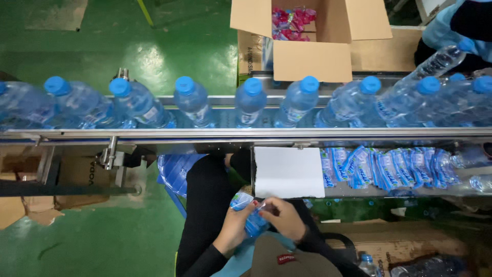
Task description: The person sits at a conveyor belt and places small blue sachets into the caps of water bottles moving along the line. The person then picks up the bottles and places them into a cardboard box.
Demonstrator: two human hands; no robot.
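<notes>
A green floor [102,236] lies under a metal conveyor [246,133] carrying a row of blue-capped bottles [250,105], with an open cardboard box [307,36] beyond. Below it, over your lap, your left hand [234,225] and right hand [284,218] each keep a closed grip on a small stack of blue labels [248,210], held between them.

Clear glossy plastic bottles [250,105] with matt blue caps [252,85]; brushed metal conveyor rail [246,133]; rough brown cardboard box [307,59]; shiny blue plastic-film labels [389,166]; matt white paper sheet [288,172]; glossy green painted floor [92,236].
</notes>
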